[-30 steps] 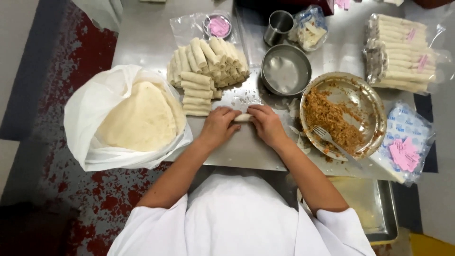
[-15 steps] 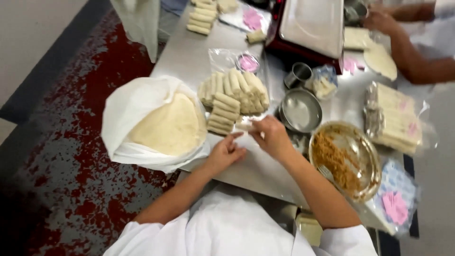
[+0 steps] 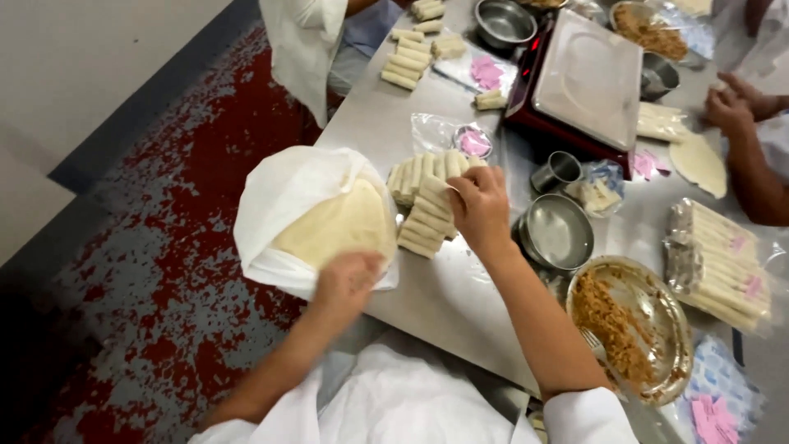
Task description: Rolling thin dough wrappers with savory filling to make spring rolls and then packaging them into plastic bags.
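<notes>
A head-worn camera looks down on a long brushed-metal work table (image 3: 448,304). The right hand (image 3: 479,210) is held over a heap of pale, thin rolled pastry sticks (image 3: 423,205), its fingers curled around one roll at the top of the heap. The left hand (image 3: 347,282) lies loosely spread on the near edge of a stack of round, cream-coloured flat wrappers (image 3: 337,226), which sits in an opened white plastic bag (image 3: 279,197) hanging partly over the table's left edge.

For this step to be done well, the roll would best be laid parallel to its neighbours with light pressure, so that it is not crushed. Only a single wrapper should be peeled from the stack, lifted slowly from the rim so the thin sheet is not torn.

Just right of the heap an empty round steel bowl (image 3: 556,233) is seen, and nearer the body a shallow steel dish of brown minced filling (image 3: 629,325) with a fork in it. Bagged rolls (image 3: 723,267) lie further right. Across the table a red-edged scale with a flat steel tray (image 3: 585,78) stands, and another person's hands (image 3: 735,103) are seen at the far right. The floor (image 3: 156,263) is dark grey with worn red patches.
</notes>
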